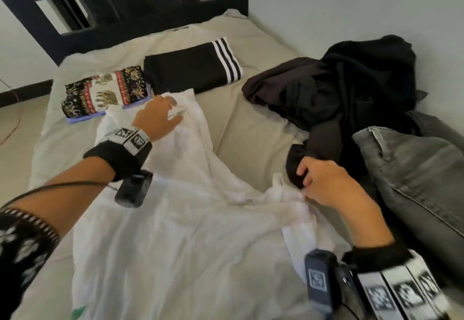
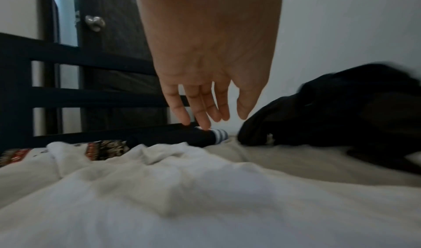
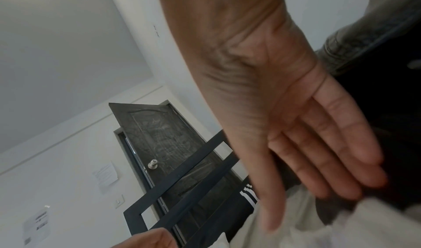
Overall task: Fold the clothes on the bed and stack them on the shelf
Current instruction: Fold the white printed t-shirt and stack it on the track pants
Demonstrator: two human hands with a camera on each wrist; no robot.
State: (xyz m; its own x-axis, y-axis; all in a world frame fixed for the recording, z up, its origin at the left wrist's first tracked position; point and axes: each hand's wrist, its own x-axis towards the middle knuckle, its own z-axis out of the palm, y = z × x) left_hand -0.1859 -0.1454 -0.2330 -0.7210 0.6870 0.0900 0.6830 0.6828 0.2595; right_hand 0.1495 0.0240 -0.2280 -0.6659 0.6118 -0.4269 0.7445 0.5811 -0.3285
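A white garment (image 1: 175,219) lies spread and wrinkled across the beige bed (image 1: 246,123). My left hand (image 1: 160,116) reaches to its far end, and the cloth touches the fingertips. In the left wrist view the left hand (image 2: 205,108) hangs over the white garment (image 2: 182,189) with straight fingers and grips nothing. My right hand (image 1: 324,184) lies at the garment's right edge, against dark cloth. Seen from the right wrist, the right hand (image 3: 318,153) has flat fingers beside the white garment (image 3: 318,234).
A folded elephant-print garment (image 1: 103,91) and folded black trousers with white stripes (image 1: 190,68) lie near the dark headboard (image 1: 125,5). A heap of black clothes (image 1: 351,88) and grey jeans (image 1: 414,174) crowd the right side against the wall. A dark door (image 3: 164,144) stands beyond the bed.
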